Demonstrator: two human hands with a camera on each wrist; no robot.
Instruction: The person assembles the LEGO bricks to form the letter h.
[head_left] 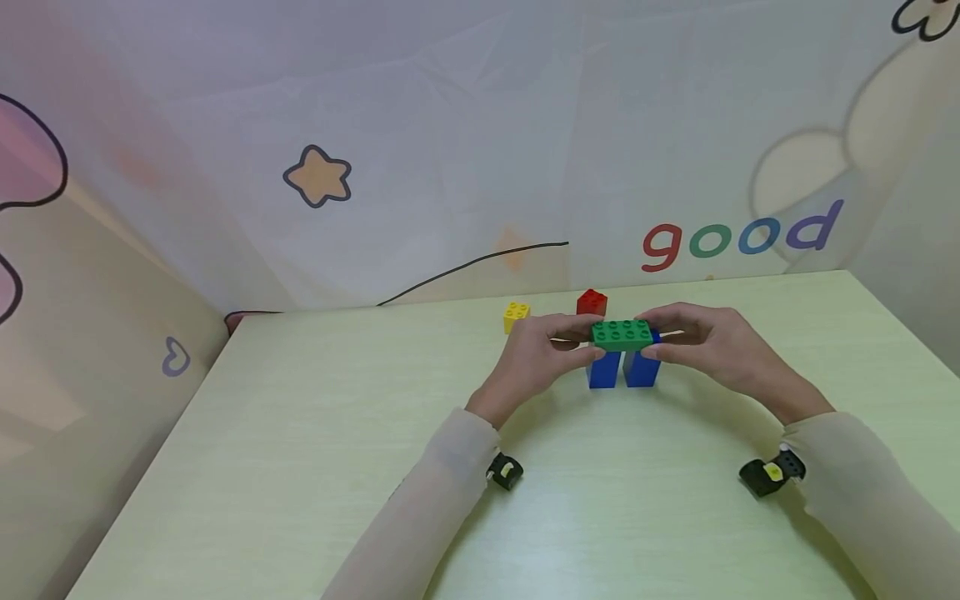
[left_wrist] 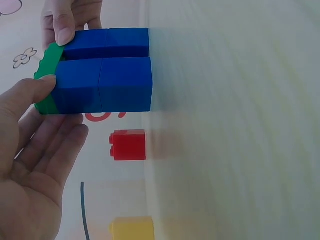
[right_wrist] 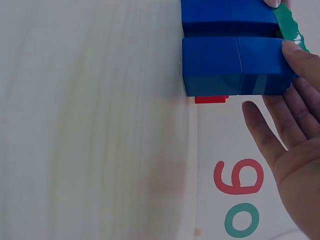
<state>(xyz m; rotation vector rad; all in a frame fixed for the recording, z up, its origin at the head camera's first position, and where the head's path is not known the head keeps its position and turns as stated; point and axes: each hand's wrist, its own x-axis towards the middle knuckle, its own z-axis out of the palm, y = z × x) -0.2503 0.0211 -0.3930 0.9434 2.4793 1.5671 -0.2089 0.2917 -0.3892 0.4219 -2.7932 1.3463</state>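
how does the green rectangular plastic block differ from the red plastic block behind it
The green rectangular plastic block is longer; the red plastic block is shorter end to end. The left hand and right hand hold the green block, at the top of two blue plastic columns; no hand touches the red block, which stands on the pale table. Both have studs on top.

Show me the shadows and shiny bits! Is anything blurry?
Head view: soft shadows beside the left sleeve and right sleeve, pale glare on the table's near middle; left wrist view: dimmer, faint reddish tint beside the red block, fairly sharp edges on the blue blocks; right wrist view: small white glint on the green block.
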